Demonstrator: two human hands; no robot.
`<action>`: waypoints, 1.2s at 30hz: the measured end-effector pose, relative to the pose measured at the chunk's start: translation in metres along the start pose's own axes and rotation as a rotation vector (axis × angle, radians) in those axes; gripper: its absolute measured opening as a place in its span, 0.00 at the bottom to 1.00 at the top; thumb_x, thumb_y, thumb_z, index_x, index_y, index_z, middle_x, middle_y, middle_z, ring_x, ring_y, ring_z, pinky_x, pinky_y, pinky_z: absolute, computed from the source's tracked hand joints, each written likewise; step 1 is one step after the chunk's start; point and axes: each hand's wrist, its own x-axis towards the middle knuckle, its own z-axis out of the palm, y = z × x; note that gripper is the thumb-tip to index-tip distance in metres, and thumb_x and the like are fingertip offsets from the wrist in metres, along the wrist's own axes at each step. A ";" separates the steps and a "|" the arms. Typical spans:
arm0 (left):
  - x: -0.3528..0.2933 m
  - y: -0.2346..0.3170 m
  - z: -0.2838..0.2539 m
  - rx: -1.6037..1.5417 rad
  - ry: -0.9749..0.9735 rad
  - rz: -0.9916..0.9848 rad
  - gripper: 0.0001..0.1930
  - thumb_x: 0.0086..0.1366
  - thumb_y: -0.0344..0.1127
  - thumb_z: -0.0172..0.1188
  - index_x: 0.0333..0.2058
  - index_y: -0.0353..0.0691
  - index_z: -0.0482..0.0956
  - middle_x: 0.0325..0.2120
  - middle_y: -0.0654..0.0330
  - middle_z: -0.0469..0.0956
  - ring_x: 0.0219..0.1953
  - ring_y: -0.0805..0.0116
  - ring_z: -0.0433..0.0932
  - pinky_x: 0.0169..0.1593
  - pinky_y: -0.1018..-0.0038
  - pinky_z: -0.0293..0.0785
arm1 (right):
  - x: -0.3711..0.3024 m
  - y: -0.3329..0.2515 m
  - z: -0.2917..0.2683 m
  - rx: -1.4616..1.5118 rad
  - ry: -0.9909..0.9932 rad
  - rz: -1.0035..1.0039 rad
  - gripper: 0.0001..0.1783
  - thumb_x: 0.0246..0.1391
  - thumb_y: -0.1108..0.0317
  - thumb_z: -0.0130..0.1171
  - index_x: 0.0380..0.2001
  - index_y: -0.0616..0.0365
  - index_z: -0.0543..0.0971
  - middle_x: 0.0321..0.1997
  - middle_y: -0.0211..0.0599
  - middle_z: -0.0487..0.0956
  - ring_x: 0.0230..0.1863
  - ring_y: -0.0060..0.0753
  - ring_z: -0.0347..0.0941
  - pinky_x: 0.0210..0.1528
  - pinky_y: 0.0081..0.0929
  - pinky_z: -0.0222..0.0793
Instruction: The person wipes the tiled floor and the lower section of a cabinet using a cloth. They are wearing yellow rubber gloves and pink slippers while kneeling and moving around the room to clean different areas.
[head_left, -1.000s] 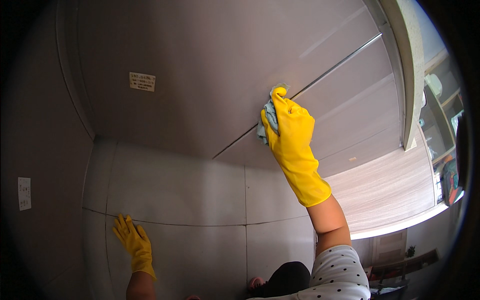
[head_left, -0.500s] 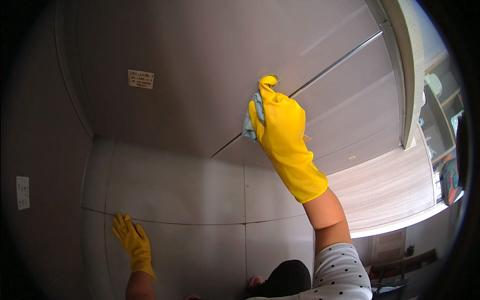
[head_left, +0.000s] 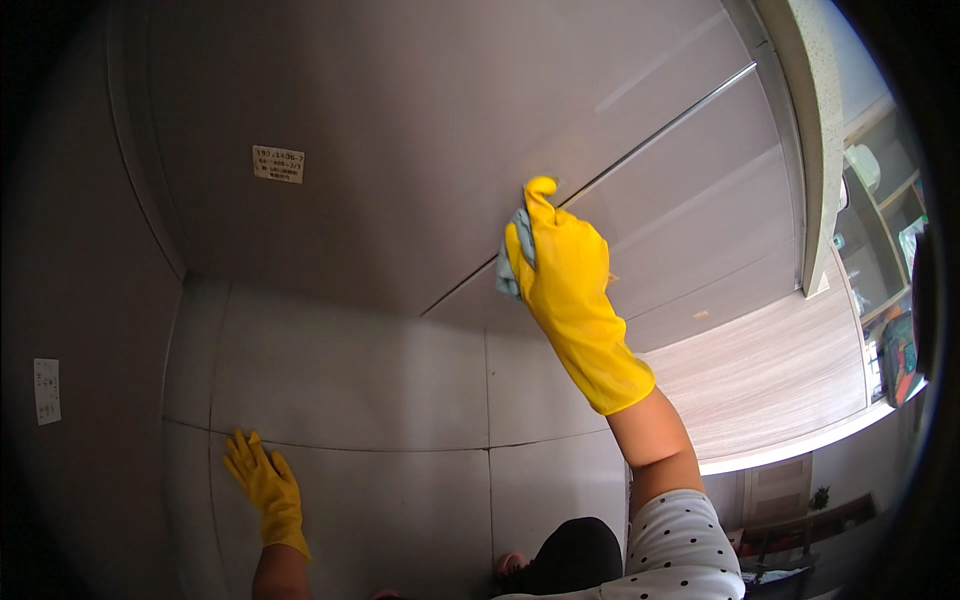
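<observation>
Both of my hands wear yellow rubber gloves. In my right hand (head_left: 562,255) a bluish-grey cloth (head_left: 511,262) is bunched, pressed against the large grey-brown panel (head_left: 420,120) close to the thin metal strip (head_left: 665,130) that crosses it. The index finger is bent near the panel, and part of the cloth is hidden under the glove. At the lower left, my left hand (head_left: 268,487) rests on the grey tiles (head_left: 390,500), fingers stretched out and holding nothing.
A printed label (head_left: 278,164) sticks to the panel, and another label (head_left: 46,391) to the dark left side. Pale wood-grain boarding (head_left: 760,370) runs along the right, with shelves (head_left: 880,240) holding assorted items beyond it. A foot in a pink shoe (head_left: 512,563) shows below.
My right hand and the cloth have slid a short way down the panel, toward me. My left hand has stayed in place on the tiles.
</observation>
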 end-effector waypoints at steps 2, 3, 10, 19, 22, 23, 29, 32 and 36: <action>0.000 -0.001 0.002 0.046 0.015 -0.001 0.22 0.75 0.36 0.47 0.63 0.34 0.68 0.71 0.44 0.60 0.73 0.41 0.56 0.77 0.45 0.46 | 0.007 -0.005 -0.006 -0.004 0.026 -0.025 0.33 0.57 0.60 0.63 0.64 0.58 0.68 0.25 0.41 0.78 0.27 0.48 0.79 0.30 0.40 0.74; -0.001 0.001 0.003 0.047 0.013 -0.002 0.22 0.75 0.36 0.47 0.63 0.34 0.68 0.70 0.44 0.60 0.73 0.40 0.56 0.77 0.45 0.46 | 0.008 -0.005 -0.008 -0.018 0.053 -0.052 0.34 0.57 0.60 0.63 0.64 0.58 0.68 0.25 0.41 0.78 0.27 0.48 0.79 0.30 0.41 0.74; 0.001 -0.007 0.005 0.023 0.027 0.004 0.23 0.75 0.35 0.48 0.65 0.34 0.67 0.71 0.43 0.59 0.74 0.41 0.54 0.76 0.45 0.44 | 0.012 -0.014 -0.023 -0.012 -0.087 0.066 0.34 0.57 0.66 0.64 0.64 0.63 0.67 0.29 0.45 0.80 0.31 0.55 0.78 0.35 0.39 0.73; 0.000 -0.003 0.001 0.018 0.030 -0.005 0.22 0.75 0.36 0.48 0.63 0.34 0.68 0.70 0.43 0.61 0.74 0.41 0.55 0.76 0.45 0.46 | 0.026 -0.021 -0.031 0.091 -0.207 0.092 0.33 0.60 0.64 0.60 0.65 0.59 0.63 0.27 0.46 0.80 0.28 0.57 0.78 0.32 0.45 0.73; 0.001 -0.004 0.007 0.033 0.084 0.019 0.21 0.74 0.36 0.49 0.62 0.34 0.69 0.69 0.43 0.62 0.73 0.40 0.56 0.76 0.45 0.48 | 0.056 -0.048 -0.035 0.003 -0.010 -0.115 0.32 0.61 0.61 0.59 0.65 0.58 0.63 0.25 0.46 0.80 0.27 0.57 0.78 0.31 0.49 0.73; 0.001 -0.006 0.008 0.036 0.105 0.032 0.21 0.74 0.36 0.49 0.62 0.34 0.69 0.69 0.44 0.62 0.73 0.41 0.57 0.76 0.45 0.48 | 0.058 -0.047 -0.036 -0.025 0.010 -0.134 0.32 0.61 0.61 0.59 0.65 0.58 0.64 0.25 0.46 0.80 0.26 0.57 0.78 0.31 0.49 0.73; 0.003 -0.007 -0.004 0.018 0.052 0.000 0.22 0.74 0.37 0.50 0.62 0.34 0.68 0.70 0.44 0.62 0.73 0.41 0.56 0.76 0.45 0.47 | 0.040 -0.029 -0.042 -0.080 -0.046 -0.022 0.34 0.60 0.60 0.60 0.67 0.56 0.65 0.21 0.46 0.79 0.25 0.57 0.77 0.30 0.50 0.73; -0.001 -0.002 0.006 -0.024 0.041 0.000 0.22 0.74 0.37 0.50 0.63 0.35 0.68 0.70 0.44 0.61 0.74 0.41 0.55 0.77 0.46 0.46 | 0.060 -0.054 -0.033 -0.050 0.139 -0.198 0.32 0.61 0.58 0.61 0.65 0.58 0.67 0.26 0.47 0.81 0.27 0.55 0.79 0.30 0.50 0.74; 0.002 -0.003 0.002 -0.027 0.017 0.007 0.22 0.74 0.36 0.49 0.64 0.35 0.67 0.71 0.44 0.60 0.74 0.41 0.54 0.77 0.45 0.44 | 0.049 -0.071 -0.026 0.482 -0.005 -0.130 0.29 0.62 0.59 0.61 0.62 0.61 0.71 0.39 0.55 0.83 0.41 0.59 0.81 0.44 0.50 0.77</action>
